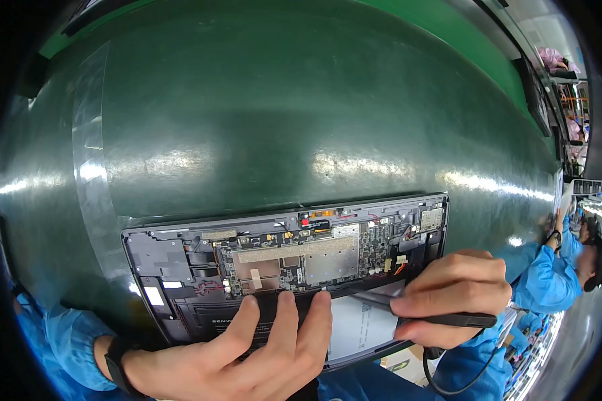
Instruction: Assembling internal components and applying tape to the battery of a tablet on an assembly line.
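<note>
An opened tablet [331, 264] lies on the green table, its circuit board and wiring exposed. Across its lower part my left hand [247, 354] rests with fingers spread, the fingertips touching a black strip just below the board. My right hand [458, 294] pinches dark tweezers [471, 320] at the tablet's right side. The tips reach left over a white-silver panel [361, 324] inside the casing, close under the board's lower edge. My fingers hide part of the tweezers and of the dark area at the lower left.
Clear tape [90, 134] runs along the left of the green table [261, 100]. A thin black cable [441, 387] loops below my right hand. Co-workers in blue sleeves [548, 277] sit along the right. Dark equipment [532, 93] stands at the far right edge.
</note>
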`<state>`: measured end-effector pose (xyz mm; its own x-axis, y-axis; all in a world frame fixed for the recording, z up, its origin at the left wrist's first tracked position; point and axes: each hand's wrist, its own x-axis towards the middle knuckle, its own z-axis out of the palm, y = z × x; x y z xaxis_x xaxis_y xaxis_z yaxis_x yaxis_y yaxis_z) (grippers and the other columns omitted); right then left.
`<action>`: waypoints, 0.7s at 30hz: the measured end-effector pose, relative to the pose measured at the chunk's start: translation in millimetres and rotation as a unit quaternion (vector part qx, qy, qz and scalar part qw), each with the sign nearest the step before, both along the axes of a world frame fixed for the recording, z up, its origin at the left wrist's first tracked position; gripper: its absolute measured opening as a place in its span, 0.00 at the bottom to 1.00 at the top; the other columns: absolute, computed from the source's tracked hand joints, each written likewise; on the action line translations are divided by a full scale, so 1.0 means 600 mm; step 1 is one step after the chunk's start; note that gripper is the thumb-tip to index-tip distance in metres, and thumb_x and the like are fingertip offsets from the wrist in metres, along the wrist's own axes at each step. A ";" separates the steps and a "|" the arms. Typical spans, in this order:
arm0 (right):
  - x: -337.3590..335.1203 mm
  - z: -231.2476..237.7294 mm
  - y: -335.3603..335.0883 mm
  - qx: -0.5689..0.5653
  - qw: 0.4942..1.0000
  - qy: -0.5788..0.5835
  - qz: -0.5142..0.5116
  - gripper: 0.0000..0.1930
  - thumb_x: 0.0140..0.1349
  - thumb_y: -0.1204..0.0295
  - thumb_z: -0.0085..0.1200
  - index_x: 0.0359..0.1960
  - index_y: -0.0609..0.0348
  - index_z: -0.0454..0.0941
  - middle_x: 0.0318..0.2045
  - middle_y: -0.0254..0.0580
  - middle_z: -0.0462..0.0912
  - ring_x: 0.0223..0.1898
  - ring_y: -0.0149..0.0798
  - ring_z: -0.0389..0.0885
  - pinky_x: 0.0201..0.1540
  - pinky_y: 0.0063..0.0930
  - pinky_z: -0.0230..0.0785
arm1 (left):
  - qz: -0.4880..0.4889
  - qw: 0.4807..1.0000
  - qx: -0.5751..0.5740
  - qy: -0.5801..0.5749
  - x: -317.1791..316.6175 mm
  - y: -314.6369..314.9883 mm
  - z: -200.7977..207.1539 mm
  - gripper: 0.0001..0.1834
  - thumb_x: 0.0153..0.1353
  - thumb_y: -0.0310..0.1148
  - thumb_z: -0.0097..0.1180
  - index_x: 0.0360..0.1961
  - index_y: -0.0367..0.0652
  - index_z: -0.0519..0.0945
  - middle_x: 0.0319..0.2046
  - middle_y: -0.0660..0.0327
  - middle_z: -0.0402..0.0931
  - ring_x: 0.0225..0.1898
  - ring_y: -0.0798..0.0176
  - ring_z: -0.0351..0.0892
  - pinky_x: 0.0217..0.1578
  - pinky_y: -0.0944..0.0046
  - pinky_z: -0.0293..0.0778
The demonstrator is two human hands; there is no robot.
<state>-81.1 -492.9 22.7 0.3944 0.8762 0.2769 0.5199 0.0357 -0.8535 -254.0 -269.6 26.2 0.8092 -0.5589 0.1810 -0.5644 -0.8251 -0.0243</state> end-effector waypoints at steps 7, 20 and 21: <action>0.003 0.010 0.003 -0.089 0.993 0.072 -0.031 0.16 0.48 0.78 0.73 0.41 0.64 0.90 0.28 0.50 0.89 0.25 0.38 0.89 0.25 0.23 0.79 | -0.049 0.997 0.037 -0.053 0.008 0.018 -0.013 0.20 0.59 0.45 0.47 0.42 0.46 0.84 0.50 0.60 0.84 0.48 0.61 0.80 0.49 0.57 0.74; 0.024 0.049 -0.010 -0.256 0.960 0.103 -0.045 0.10 0.56 0.78 0.69 0.40 0.63 0.88 0.25 0.44 0.87 0.24 0.36 0.86 0.28 0.21 0.74 | -0.048 0.997 0.031 -0.044 0.008 0.011 -0.008 0.19 0.58 0.45 0.48 0.38 0.44 0.86 0.50 0.59 0.84 0.48 0.60 0.80 0.48 0.56 0.73; 0.021 0.044 -0.010 -0.257 0.960 0.102 -0.046 0.10 0.56 0.78 0.69 0.40 0.63 0.88 0.25 0.44 0.87 0.24 0.36 0.86 0.28 0.21 0.74 | -0.046 0.998 0.032 -0.043 0.008 0.009 -0.010 0.20 0.59 0.45 0.48 0.37 0.44 0.86 0.50 0.59 0.84 0.48 0.60 0.80 0.47 0.55 0.72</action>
